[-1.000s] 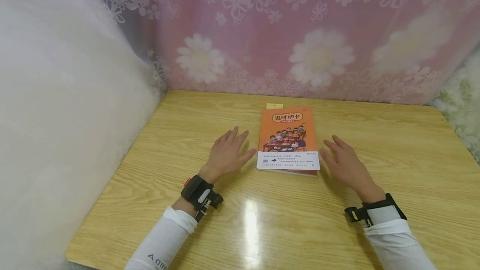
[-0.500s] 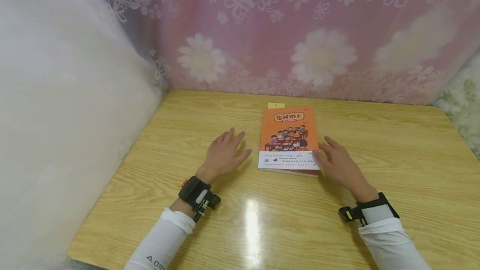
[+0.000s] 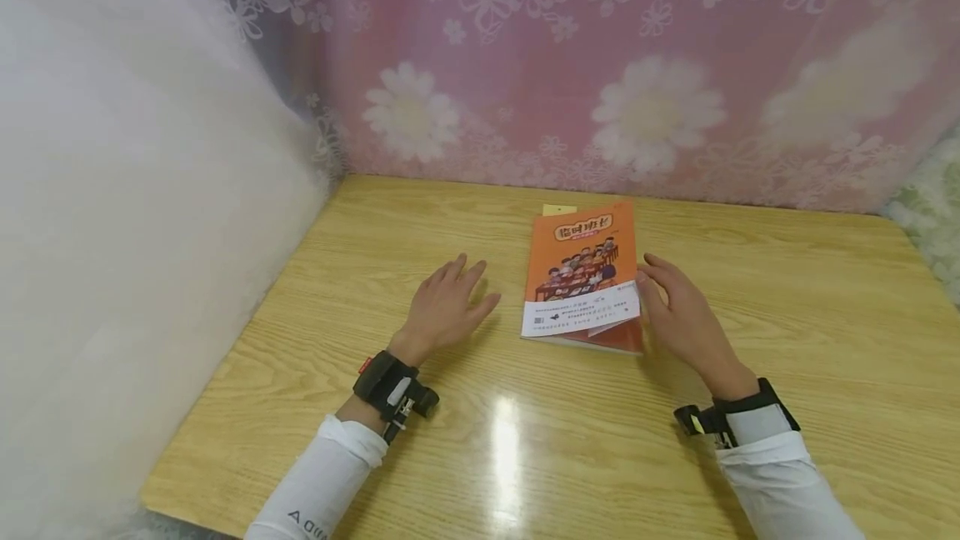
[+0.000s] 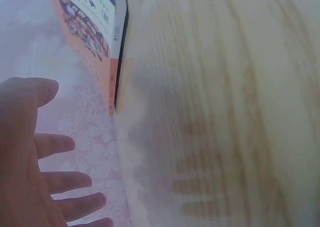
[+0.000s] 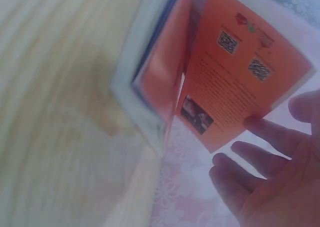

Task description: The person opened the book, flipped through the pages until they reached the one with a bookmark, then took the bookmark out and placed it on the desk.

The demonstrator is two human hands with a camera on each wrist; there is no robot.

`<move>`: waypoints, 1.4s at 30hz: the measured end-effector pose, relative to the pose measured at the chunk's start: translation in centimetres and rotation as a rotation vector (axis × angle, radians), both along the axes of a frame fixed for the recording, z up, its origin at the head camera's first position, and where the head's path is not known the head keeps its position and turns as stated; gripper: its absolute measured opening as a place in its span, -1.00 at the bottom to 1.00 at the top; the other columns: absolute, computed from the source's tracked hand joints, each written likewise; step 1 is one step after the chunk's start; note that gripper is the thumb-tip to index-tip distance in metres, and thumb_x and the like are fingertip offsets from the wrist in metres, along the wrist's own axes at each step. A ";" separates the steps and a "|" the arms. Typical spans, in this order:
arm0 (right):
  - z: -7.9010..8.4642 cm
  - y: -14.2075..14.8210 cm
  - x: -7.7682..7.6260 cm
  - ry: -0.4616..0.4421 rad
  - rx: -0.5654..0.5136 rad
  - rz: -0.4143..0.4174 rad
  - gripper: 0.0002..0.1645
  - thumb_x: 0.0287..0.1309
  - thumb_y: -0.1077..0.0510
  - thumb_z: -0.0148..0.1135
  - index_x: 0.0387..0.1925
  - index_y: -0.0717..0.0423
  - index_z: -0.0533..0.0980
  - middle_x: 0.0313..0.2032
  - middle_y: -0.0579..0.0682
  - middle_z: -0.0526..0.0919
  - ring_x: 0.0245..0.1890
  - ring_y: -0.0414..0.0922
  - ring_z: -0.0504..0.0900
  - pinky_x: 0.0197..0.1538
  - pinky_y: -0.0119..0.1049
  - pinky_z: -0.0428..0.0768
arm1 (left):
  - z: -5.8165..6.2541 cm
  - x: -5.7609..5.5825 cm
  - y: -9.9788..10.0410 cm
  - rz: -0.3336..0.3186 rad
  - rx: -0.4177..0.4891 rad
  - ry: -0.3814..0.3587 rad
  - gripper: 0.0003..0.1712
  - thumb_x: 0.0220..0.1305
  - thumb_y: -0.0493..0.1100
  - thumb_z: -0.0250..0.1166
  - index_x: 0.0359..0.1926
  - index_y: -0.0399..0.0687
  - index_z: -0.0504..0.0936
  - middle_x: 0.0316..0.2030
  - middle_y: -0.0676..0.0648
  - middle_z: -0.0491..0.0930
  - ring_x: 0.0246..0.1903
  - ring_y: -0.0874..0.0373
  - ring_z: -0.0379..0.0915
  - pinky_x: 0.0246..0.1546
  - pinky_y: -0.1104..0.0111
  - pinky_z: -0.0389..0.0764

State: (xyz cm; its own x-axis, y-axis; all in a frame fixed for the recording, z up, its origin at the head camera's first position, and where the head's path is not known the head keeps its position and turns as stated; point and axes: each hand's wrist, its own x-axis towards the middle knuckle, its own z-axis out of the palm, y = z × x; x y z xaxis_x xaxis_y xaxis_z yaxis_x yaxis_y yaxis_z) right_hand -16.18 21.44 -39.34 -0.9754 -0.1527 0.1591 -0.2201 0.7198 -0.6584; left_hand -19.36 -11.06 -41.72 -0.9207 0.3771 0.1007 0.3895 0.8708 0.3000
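Observation:
An orange paperback book (image 3: 581, 261) with a white paper band (image 3: 581, 313) lies on the wooden table, its front cover tilted up along the right side. Beneath the cover, a reddish page (image 3: 615, 335) shows. My right hand (image 3: 686, 315) is at the lifted edge; in the right wrist view an index fingertip meets the orange inner flap (image 5: 240, 82), while the thumb appears apart from it. Left of the book, my left hand (image 3: 442, 307) hovers with fingers spread and holds nothing. The left wrist view shows the book's spine (image 4: 114, 62) beyond that hand.
A yellow tab (image 3: 559, 209) sticks out past the book's far edge. Pink flowered cloth (image 3: 517, 65) hangs behind the wooden table (image 3: 360, 265), and a white cloth (image 3: 150, 190) hangs along the left side. Both wrists carry black camera straps.
My right hand has moved left to the book, and the cover's right edge has risen, baring the reddish page below. The left hand has drifted slightly left, away from the book.

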 end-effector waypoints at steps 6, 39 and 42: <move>1.0 -1.1 -0.7 0.068 -0.057 0.043 -0.33 0.31 -0.17 -0.29 0.26 0.19 0.20 0.33 0.17 0.14 0.29 0.11 0.10 0.19 0.17 0.17 | 0.5 -0.1 -0.3 0.016 0.019 0.005 -0.25 0.24 0.36 -0.23 0.35 0.12 0.12 0.34 -0.20 0.09 0.24 -0.13 0.08 0.11 -0.08 0.25; 0.6 -9.5 -3.8 0.021 -0.038 0.333 -0.40 0.31 -0.08 -0.20 0.33 -0.02 0.11 0.39 0.10 -0.03 0.35 0.06 -0.05 0.23 0.13 0.15 | 4.6 -0.1 0.2 -0.203 0.251 0.346 -0.29 0.25 0.27 -0.14 0.34 0.11 0.13 0.33 -0.13 0.14 0.26 0.02 0.08 0.12 0.06 0.29; 0.5 -9.9 -3.8 0.005 -0.033 0.348 -0.40 0.31 -0.10 -0.21 0.33 -0.04 0.12 0.39 0.09 -0.04 0.35 0.07 -0.07 0.23 0.15 0.13 | 4.5 -0.2 -0.1 -0.215 0.231 0.437 -0.37 0.22 0.18 -0.04 0.27 0.07 0.29 0.30 -0.16 0.20 0.26 0.02 0.09 0.11 0.09 0.32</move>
